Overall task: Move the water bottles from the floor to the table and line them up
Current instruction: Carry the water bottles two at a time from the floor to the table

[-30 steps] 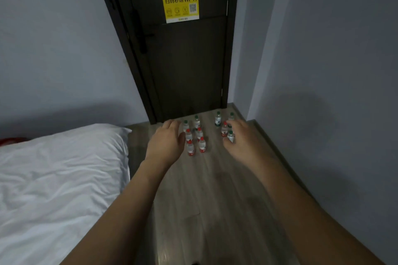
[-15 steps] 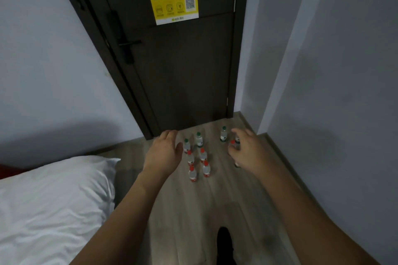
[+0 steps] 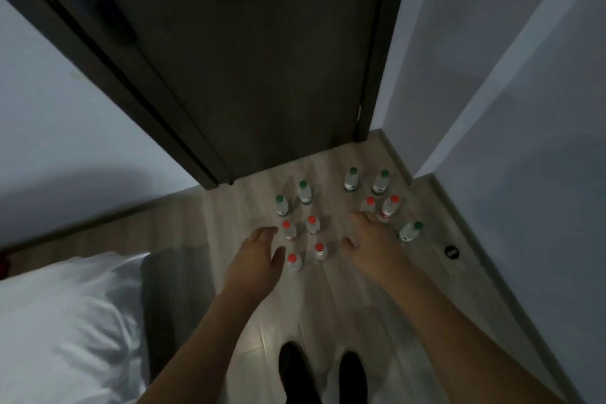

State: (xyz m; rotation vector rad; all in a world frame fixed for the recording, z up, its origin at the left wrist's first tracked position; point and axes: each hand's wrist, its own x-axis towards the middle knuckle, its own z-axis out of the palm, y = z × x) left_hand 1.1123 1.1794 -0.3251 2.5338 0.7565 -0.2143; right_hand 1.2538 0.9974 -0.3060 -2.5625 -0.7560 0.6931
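Observation:
Several small water bottles stand on the wooden floor (image 3: 331, 311) before a dark door. The left cluster has red-capped bottles (image 3: 294, 262) in front and green-capped bottles (image 3: 281, 205) behind. The right cluster has green caps (image 3: 351, 179) at the back, red caps (image 3: 389, 208) in the middle and one green-capped bottle (image 3: 410, 231) at the right. My left hand (image 3: 259, 254) hovers open just left of the nearest red-capped bottles, touching none. My right hand (image 3: 370, 239) reaches open between the clusters, its fingertips near a red-capped bottle. No table is in view.
A bed with a white pillow (image 3: 65, 321) fills the lower left. The closed dark door (image 3: 262, 59) stands straight ahead, grey walls (image 3: 524, 108) close in on the right. A small dark round object (image 3: 451, 251) lies by the right skirting. My two dark shoes (image 3: 323, 374) show at the bottom.
The view has tilted down and moved closer to the bottles; my feet have come into sight. Both hands have lowered toward the bottles and hold nothing.

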